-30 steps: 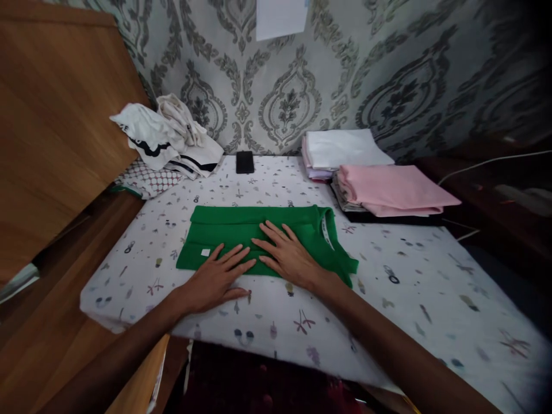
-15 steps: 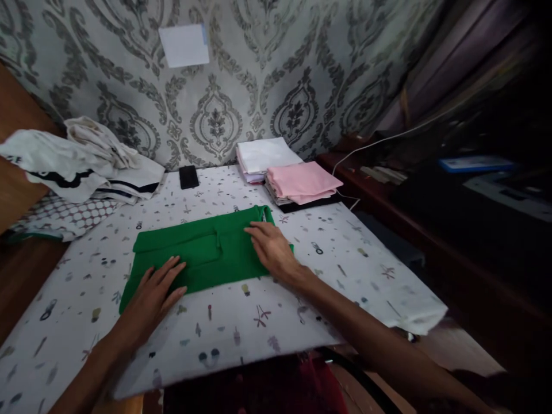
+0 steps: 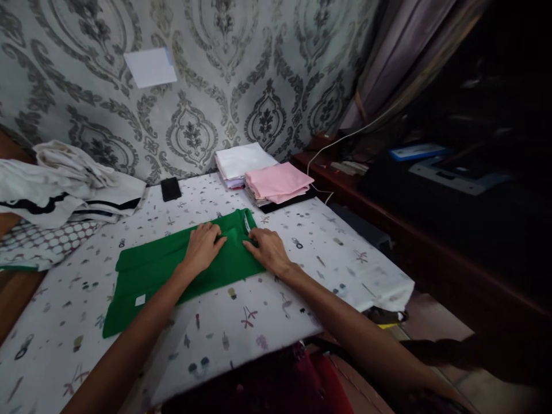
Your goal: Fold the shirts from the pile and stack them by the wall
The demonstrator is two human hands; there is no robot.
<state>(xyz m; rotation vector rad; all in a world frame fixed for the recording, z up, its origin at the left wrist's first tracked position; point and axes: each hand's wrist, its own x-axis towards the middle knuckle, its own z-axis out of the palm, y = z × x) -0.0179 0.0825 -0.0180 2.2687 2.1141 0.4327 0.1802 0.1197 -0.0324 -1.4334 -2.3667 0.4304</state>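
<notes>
A folded green garment (image 3: 144,273) lies lengthwise on the patterned tablecloth. It has a small white tag (image 3: 140,300) near its left end and a pale label strip (image 3: 247,223) inside its right end. My left hand (image 3: 202,247) rests on the garment's upper middle, its fingers bent on the fabric and its thumb apart. Close by, my right hand (image 3: 268,252) touches the right end, with fingers curved and thumb pointing left. Neither hand visibly pinches the cloth. My left forearm covers part of the garment's lower edge.
Behind the garment lie a black phone (image 3: 171,188), a stack of white cloths (image 3: 245,160) and a folded pink cloth (image 3: 278,183) on a pile. Rumpled white clothes (image 3: 64,184) are heaped at the left. A dark red ledge (image 3: 366,210) with a white cable runs along the right.
My left hand has moved right and away from me along the garment, uncovering the white tag. My right hand stays at the right end, fingers more bent. The camera view has shifted right.
</notes>
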